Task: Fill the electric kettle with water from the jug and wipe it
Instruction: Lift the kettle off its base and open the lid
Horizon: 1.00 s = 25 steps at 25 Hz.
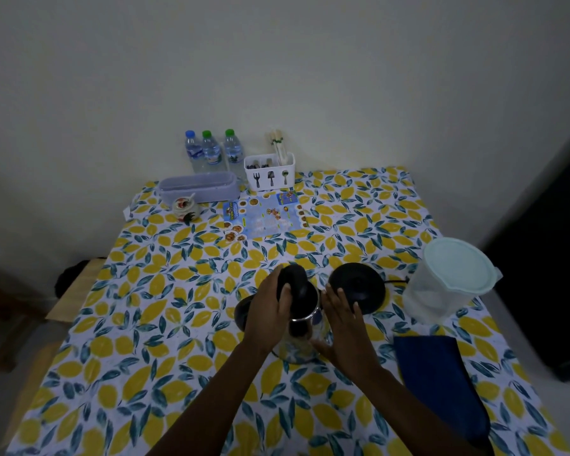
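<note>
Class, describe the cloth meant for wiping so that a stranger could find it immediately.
Start at the lemon-print tablecloth and go to its near right edge. In front of the translucent plastic jug with the pale lid lies a folded dark blue cloth, the only plain, flat fabric item there.

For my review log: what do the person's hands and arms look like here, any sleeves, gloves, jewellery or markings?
Both forearms are bare up to the bottom edge of the frame; no sleeve shows. The left hand and right hand are ungloved, with short nails. No ring, watch, bracelet or marking shows on the hands or wrists, though the light is dim and fine detail is hard to tell.
</note>
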Tool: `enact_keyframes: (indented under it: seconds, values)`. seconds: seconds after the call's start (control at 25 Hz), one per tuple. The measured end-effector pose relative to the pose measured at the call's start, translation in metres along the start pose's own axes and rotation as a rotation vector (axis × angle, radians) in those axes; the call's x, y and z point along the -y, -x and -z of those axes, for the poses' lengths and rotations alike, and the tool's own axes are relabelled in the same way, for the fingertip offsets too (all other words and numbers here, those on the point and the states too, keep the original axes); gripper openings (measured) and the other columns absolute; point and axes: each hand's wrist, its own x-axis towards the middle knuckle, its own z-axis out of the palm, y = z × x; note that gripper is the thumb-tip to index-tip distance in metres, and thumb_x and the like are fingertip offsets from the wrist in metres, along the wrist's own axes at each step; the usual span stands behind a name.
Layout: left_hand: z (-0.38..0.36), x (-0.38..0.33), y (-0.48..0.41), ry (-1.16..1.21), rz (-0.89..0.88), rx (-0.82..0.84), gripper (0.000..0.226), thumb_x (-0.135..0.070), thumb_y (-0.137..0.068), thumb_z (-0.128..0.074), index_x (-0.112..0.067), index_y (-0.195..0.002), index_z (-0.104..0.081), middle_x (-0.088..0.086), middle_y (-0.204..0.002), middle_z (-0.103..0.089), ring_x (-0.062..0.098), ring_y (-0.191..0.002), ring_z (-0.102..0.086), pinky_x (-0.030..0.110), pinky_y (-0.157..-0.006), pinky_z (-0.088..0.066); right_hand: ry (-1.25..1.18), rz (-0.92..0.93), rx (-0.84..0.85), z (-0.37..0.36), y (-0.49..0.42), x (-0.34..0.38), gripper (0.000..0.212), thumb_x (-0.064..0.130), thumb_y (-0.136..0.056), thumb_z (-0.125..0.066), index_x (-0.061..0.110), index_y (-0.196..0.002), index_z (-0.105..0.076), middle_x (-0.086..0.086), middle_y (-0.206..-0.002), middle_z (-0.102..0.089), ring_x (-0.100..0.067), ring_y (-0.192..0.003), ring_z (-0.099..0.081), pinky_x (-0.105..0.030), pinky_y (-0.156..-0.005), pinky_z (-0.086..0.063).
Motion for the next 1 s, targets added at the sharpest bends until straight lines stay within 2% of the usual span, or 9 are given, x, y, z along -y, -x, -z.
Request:
enact_keyframes:
  seconds: [0.2,0.24,0.36,0.44,0.6,0.68,0.76,0.88,1.0]
  values:
    - [0.015,-0.002,0.016,0.405,0.130,-0.182,0.040,-0.024,-0.104,-0.033,-0.020,-0.143,-0.040,-0.007,-0.142,-0.046,0.010,-0.131,-0.044,0.010,-0.100,-0.041,0.012,0.029,-0.020,-0.005,0.006,0.012,0.102,0.075,-0.080,-0.037,0.012,-0.149,0.004,-0.007,-0.160,0.002,-0.029,-0.148,0.002,-0.047,-0.120,-0.001]
    - [0.020,0.000,0.018,0.466,0.166,-0.202,0.039,-0.025,-0.104,-0.033,-0.021,-0.141,-0.043,-0.006,-0.142,-0.047,0.009,-0.128,-0.046,0.010,-0.098,-0.043,0.008,0.038,-0.018,-0.006,0.007,0.013,0.104,0.078,-0.079,-0.033,0.010,-0.149,0.003,-0.008,-0.160,0.000,-0.029,-0.148,0.002,-0.048,-0.120,-0.004]
    - [0.034,0.009,0.024,0.630,0.303,-0.280,0.036,-0.029,-0.104,-0.033,-0.023,-0.133,-0.053,0.005,-0.140,-0.053,0.013,-0.120,-0.055,0.031,-0.101,-0.047,-0.018,0.049,-0.021,-0.008,0.008,0.014,0.105,0.082,-0.076,-0.022,0.011,-0.148,0.008,-0.007,-0.161,0.003,-0.025,-0.148,0.007,-0.048,-0.121,-0.006]
    - [0.042,0.016,0.029,0.680,0.369,-0.314,0.038,-0.039,-0.102,-0.031,-0.027,-0.128,-0.056,0.006,-0.139,-0.054,0.010,-0.116,-0.057,0.033,-0.100,-0.047,-0.027,0.045,-0.018,-0.008,0.008,0.015,0.107,0.082,-0.074,-0.023,0.015,-0.147,0.015,-0.003,-0.160,0.010,-0.020,-0.147,0.015,-0.046,-0.121,-0.002]
    - [0.044,0.023,0.036,0.556,0.359,-0.397,0.051,-0.048,-0.098,-0.033,-0.026,-0.144,-0.037,0.000,-0.154,-0.037,0.017,-0.140,-0.037,0.031,-0.109,-0.035,-0.094,0.031,-0.027,-0.009,0.008,0.018,0.108,0.077,-0.075,-0.038,0.016,-0.148,0.013,0.000,-0.161,0.011,-0.015,-0.147,0.016,-0.042,-0.120,0.000]
    - [0.046,0.021,0.036,0.323,0.222,-0.465,0.046,-0.038,-0.101,-0.038,-0.027,-0.145,-0.035,-0.002,-0.154,-0.037,0.014,-0.141,-0.033,0.033,-0.111,-0.034,-0.149,0.009,-0.039,-0.011,0.008,0.021,0.108,0.069,-0.078,-0.051,0.017,-0.149,0.012,0.001,-0.161,0.010,-0.013,-0.147,0.017,-0.041,-0.121,0.000]
    - [0.046,0.019,0.035,0.079,0.021,-0.436,0.046,-0.029,-0.101,-0.040,-0.022,-0.146,-0.032,-0.001,-0.154,-0.035,0.014,-0.145,-0.025,0.039,-0.118,-0.027,-0.188,-0.022,-0.048,-0.012,0.006,0.023,0.108,0.057,-0.080,-0.063,0.019,-0.149,0.011,0.003,-0.161,0.010,-0.012,-0.147,0.017,-0.043,-0.122,-0.002]
    - [0.044,0.013,0.030,-0.209,-0.169,-0.341,0.044,-0.024,-0.099,-0.042,-0.017,-0.143,-0.038,-0.001,-0.152,-0.036,0.011,-0.147,-0.011,0.045,-0.122,-0.006,-0.199,-0.049,-0.090,-0.011,0.013,0.025,0.100,0.048,-0.085,-0.063,0.022,-0.150,0.008,0.003,-0.161,0.008,-0.012,-0.148,0.013,-0.041,-0.121,-0.004]
    - [0.032,-0.001,0.026,-0.170,-0.293,-0.249,0.045,-0.024,-0.098,-0.044,-0.018,-0.142,-0.038,0.000,-0.152,-0.038,0.010,-0.147,-0.015,0.038,-0.122,-0.014,-0.217,-0.087,-0.126,-0.011,0.031,0.022,0.093,0.049,-0.089,-0.057,0.025,-0.151,0.008,0.005,-0.162,0.009,-0.010,-0.148,0.012,-0.035,-0.119,0.000]
